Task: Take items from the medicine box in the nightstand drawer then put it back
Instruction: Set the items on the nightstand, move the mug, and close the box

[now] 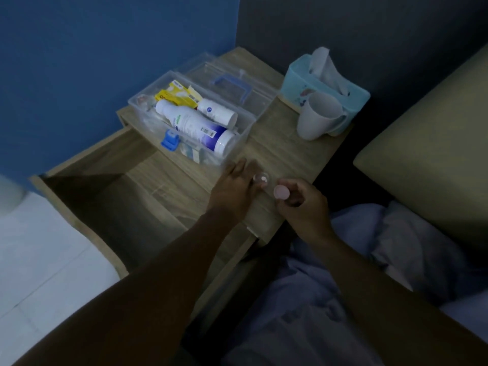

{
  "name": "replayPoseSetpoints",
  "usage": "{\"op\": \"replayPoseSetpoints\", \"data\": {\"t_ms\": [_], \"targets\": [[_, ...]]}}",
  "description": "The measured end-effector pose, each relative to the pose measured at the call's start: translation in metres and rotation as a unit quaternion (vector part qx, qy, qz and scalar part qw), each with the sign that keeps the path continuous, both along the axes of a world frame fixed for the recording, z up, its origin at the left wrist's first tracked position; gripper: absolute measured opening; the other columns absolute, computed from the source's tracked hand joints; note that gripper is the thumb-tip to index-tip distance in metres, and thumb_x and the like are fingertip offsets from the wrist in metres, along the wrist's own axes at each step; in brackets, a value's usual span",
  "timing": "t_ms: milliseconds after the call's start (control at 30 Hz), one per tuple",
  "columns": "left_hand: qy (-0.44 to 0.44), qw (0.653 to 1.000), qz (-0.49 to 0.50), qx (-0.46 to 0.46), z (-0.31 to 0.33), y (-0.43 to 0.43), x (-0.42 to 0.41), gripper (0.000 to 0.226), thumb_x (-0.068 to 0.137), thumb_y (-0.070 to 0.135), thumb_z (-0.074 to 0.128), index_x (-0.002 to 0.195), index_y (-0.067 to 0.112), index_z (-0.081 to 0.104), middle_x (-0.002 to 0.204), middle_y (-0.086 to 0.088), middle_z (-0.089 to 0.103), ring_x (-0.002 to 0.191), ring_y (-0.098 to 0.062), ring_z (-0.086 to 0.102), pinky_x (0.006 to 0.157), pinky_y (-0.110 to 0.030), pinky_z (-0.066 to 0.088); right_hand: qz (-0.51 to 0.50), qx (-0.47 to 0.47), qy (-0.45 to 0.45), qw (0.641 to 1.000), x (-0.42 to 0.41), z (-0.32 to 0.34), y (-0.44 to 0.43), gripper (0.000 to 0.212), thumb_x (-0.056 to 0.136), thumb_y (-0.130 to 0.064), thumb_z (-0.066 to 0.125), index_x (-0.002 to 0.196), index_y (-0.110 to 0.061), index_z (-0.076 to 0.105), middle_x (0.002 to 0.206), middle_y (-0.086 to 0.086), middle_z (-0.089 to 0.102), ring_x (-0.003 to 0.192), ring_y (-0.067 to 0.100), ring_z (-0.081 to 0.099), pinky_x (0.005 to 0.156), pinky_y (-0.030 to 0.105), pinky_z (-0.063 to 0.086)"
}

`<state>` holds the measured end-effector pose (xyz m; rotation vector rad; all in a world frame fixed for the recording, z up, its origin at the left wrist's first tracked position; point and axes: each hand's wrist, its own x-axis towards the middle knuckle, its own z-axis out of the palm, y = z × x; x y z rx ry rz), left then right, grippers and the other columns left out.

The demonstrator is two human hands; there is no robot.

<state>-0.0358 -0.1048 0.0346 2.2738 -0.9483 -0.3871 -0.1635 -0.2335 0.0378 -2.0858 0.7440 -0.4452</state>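
Hands work at the near edge of a wood-grain nightstand (pixel 285 154). The right hand (pixel 303 204) pinches a small round pink cap (pixel 280 192). The left hand (pixel 235 186) lies with fingers loosely spread against a small clear round container (pixel 261 178); whether it grips is unclear. Left of them the drawer (pixel 105 186) stands open. Farther back, the clear plastic medicine box (pixel 184 122) sits on top, its lid (pixel 232 80) folded back, holding white cylindrical bottles (pixel 195 125) and a yellow carton (pixel 174 95). Beyond stand a white mug (pixel 317 114) and a teal tissue box (pixel 324 83).
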Motion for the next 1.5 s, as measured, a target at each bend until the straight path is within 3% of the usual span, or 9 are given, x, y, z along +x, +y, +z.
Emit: {"op": "replayPoseSetpoints", "data": {"t_ms": [233,333,400,633,733,933,1033,1200,1500], "targets": [[-0.022,0.999,0.018,0.016,-0.002,-0.005,-0.004,0.073,0.091,0.052,0.053,0.153,0.022,0.027,0.161,-0.005,0.027,0.15,-0.02,0.017,0.122,-0.038,0.02,0.013,0.085,-0.007,0.996,0.002,0.005,-0.003,0.046,0.064,-0.019,0.072,0.105,-0.037,0.067,0.111,-0.007,0.073,0.103,0.013,0.07,0.091,0.042,0.058],[0.006,0.997,-0.06,0.038,0.007,0.0,0.002,0.094,0.081,0.049,0.069,0.155,0.016,0.02,0.163,-0.006,0.018,0.152,-0.021,0.008,0.124,-0.039,0.01,0.006,0.131,-0.005,0.991,0.004,0.009,-0.002,0.064,0.053,-0.036,0.078,0.116,-0.028,0.065,0.114,-0.004,0.071,0.102,0.01,0.067,0.089,0.028,0.056],[0.046,0.996,-0.073,0.033,0.013,0.009,0.0,0.1,0.079,0.045,0.073,0.155,0.017,0.015,0.164,-0.006,0.012,0.152,-0.022,0.004,0.124,-0.039,0.008,-0.002,0.154,-0.002,0.988,0.006,0.01,-0.002,0.068,0.059,-0.025,0.083,0.123,-0.022,0.061,0.116,-0.001,0.067,0.1,0.006,0.063,0.085,0.021,0.053],[-0.051,0.984,-0.071,0.157,0.017,0.048,-0.04,0.075,0.099,0.046,0.037,0.156,0.01,0.004,0.165,-0.009,0.0,0.152,-0.021,-0.003,0.123,-0.034,-0.002,-0.036,0.225,0.025,0.973,0.011,0.013,-0.016,0.037,0.083,-0.013,0.073,0.117,-0.027,0.066,0.105,0.002,0.07,0.077,-0.01,0.066,0.067,0.007,0.05],[-0.047,0.978,-0.067,0.194,0.025,0.048,-0.045,0.074,0.1,0.043,0.037,0.156,0.009,0.002,0.165,-0.01,-0.002,0.153,-0.023,-0.001,0.124,-0.037,0.003,-0.049,0.18,0.043,0.982,0.013,0.022,-0.024,0.028,0.086,-0.007,0.068,0.11,-0.021,0.07,0.107,0.004,0.073,0.101,0.016,0.07,0.094,0.035,0.056],[-0.05,0.957,-0.107,0.263,0.035,0.036,-0.031,0.087,0.094,0.047,0.05,0.155,0.006,0.003,0.164,-0.014,0.002,0.152,-0.028,0.007,0.123,-0.04,0.012,-0.047,-0.08,0.022,0.995,0.033,0.065,-0.059,0.03,0.088,-0.013,0.06,0.118,-0.014,0.065,0.116,0.006,0.068,0.109,0.019,0.064,0.089,0.027,0.049],[-0.04,0.959,-0.098,0.261,0.031,0.033,-0.029,0.088,0.092,0.047,0.054,0.155,0.008,0.006,0.164,-0.013,0.004,0.151,-0.028,0.009,0.122,-0.039,0.016,-0.035,-0.175,0.008,0.984,0.06,0.083,-0.08,0.05,0.086,-0.012,0.065,0.133,-0.009,0.051,0.141,0.014,0.047,0.134,0.027,0.045,0.106,0.04,0.045],[-0.05,0.957,-0.087,0.271,0.029,0.028,-0.025,0.089,0.09,0.046,0.058,0.154,0.009,0.011,0.164,-0.012,0.009,0.15,-0.027,0.014,0.118,-0.039,0.025,-0.006,-0.225,0.208,0.952,0.098,0.084,-0.114,0.1,0.087,-0.038,0.067,0.158,-0.009,0.003,0.168,0.009,-0.001,0.155,0.027,-0.004,0.125,0.045,0.008],[-0.066,0.958,-0.095,0.261,0.027,0.032,-0.024,0.087,0.092,0.049,0.053,0.155,0.011,0.008,0.165,-0.009,0.005,0.152,-0.024,0.01,0.119,-0.039,0.022,-0.055,-0.279,0.201,0.937,0.114,0.07,-0.115,0.095,0.083,-0.039,0.069,0.156,-0.009,0.016,0.162,0.015,0.02,0.149,0.035,0.017,0.12,0.047,0.018]]}}
